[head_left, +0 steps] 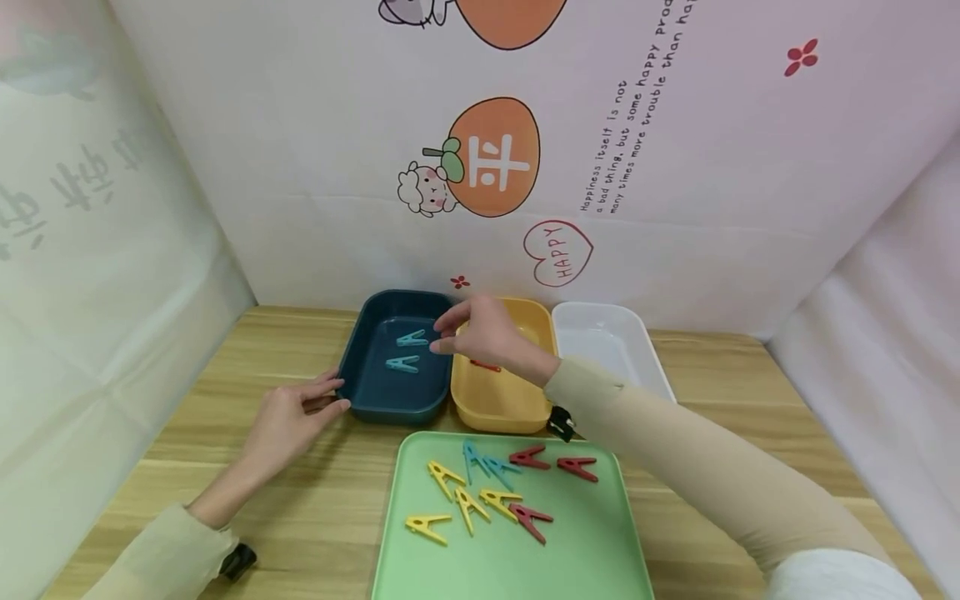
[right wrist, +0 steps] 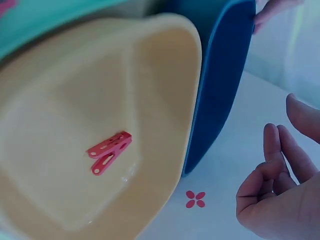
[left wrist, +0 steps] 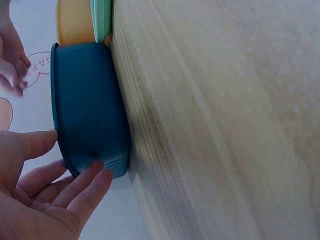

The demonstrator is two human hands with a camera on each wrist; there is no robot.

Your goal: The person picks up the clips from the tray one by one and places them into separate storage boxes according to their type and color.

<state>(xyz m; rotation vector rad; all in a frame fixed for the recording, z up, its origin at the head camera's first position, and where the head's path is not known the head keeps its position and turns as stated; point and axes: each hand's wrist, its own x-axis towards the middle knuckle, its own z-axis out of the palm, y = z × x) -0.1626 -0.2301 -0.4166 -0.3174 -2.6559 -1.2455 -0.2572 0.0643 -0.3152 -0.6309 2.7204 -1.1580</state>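
My left hand [head_left: 281, 427] reaches to the front left corner of the dark blue bin [head_left: 405, 417]. In the left wrist view its thumb is at the rim and its fairly straight fingers [left wrist: 91, 192] touch the bin's outer wall. Two teal clothespins, a back one [head_left: 412, 338] and a front one [head_left: 402, 364], lie in that bin. Above the edge between the blue and yellow bins is my right hand [head_left: 487, 333]. The right wrist view shows nothing between its parted thumb and fingers. Under it, a red clothespin [right wrist: 110, 151] lies in the yellow bin [right wrist: 165, 100].
A white bin [head_left: 600, 333] stands right of the yellow one. In front, a green tray [head_left: 517, 575] carries several clothespins: yellow [head_left: 429, 527], blue [head_left: 472, 460] and red [head_left: 577, 468]. A printed cloth [head_left: 337, 167] hangs behind the wooden table [head_left: 315, 500].
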